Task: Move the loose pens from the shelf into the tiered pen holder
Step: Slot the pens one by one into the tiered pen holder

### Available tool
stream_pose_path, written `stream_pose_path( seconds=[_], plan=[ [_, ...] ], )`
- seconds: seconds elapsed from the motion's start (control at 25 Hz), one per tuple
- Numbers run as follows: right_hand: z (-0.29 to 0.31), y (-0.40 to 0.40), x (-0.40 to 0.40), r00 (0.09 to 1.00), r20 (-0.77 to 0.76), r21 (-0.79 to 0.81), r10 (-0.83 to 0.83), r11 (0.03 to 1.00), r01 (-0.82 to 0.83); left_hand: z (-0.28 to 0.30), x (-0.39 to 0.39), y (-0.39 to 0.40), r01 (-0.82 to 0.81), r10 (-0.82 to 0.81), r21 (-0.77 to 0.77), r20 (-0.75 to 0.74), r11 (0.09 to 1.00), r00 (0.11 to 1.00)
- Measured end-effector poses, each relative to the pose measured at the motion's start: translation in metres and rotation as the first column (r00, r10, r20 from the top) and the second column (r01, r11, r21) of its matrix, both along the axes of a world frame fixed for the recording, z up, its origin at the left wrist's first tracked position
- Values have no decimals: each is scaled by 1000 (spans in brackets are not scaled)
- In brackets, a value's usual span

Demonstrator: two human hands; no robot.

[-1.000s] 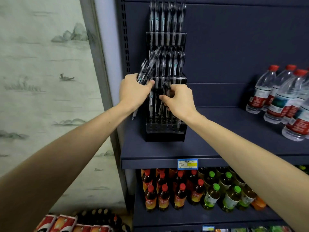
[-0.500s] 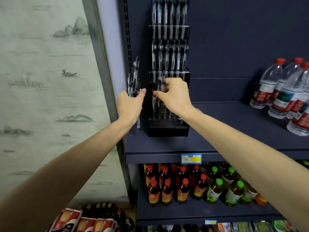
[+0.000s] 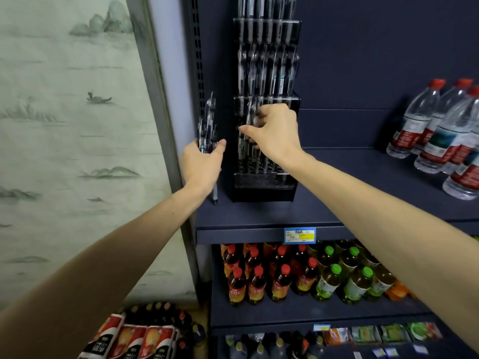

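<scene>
A black tiered pen holder [image 3: 264, 187] stands on the dark blue shelf [image 3: 324, 208], its upper tiers filled with upright pens. My left hand [image 3: 203, 165] grips a bundle of loose pens [image 3: 207, 123] upright, just left of the holder; one pen tip sticks out below the wrist. My right hand [image 3: 274, 130] is at the lowest tier and pinches a pen [image 3: 250, 112] between thumb and fingers, above the tier's holes. The pen's lower end is hidden among the other pens.
Water bottles [image 3: 440, 130] with red caps stand at the shelf's right end. Below, a shelf holds red-capped and green-capped drink bottles [image 3: 305, 275]. Packaged bottles [image 3: 145, 335] sit on the floor at the lower left. A painted wall panel [image 3: 64, 125] fills the left.
My left hand has drawn the bundle of pens away from the holder to the left and turned it upright. My right hand stays at the lowest tier with a pen.
</scene>
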State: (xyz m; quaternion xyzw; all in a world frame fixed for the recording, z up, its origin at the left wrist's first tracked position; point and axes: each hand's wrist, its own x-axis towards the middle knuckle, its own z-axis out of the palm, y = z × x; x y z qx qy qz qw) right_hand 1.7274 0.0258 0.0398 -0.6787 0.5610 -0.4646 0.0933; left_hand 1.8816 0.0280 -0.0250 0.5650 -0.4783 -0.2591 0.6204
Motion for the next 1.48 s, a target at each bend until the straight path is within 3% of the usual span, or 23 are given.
stream_pose_path(
  seconds=[0.2,0.6,0.72,0.8,0.96,1.12,1.28,1.48],
  plan=[
    [4,1,3,999,-43,24,-16,1000,17,3,-1,2,19,-19,-11,7,1000,1000],
    [29,3,3,986,-166,269,30,963,17,14,10,-1,2,-2,-1,-4,1000,1000],
    [23,5,8,952,-304,307,40,950,58,16,10,-3,6,-6,-5,15,1000,1000],
    [16,6,6,947,-316,331,56,942,55,18,11,-5,13,-13,-9,21,1000,1000],
    [8,10,-7,995,-53,359,88,931,-64,14,15,-8,17,-17,13,26,1000,1000],
    [2,20,-15,962,257,184,93,972,-143,9,18,-11,25,-25,28,-2,999,1000],
    [0,19,-13,918,378,16,121,990,-137,11,19,-14,41,-41,17,-31,999,999],
    [-15,18,-4,910,402,-3,102,994,-110,16,13,-13,40,-40,-6,-54,999,998]
  ],
)
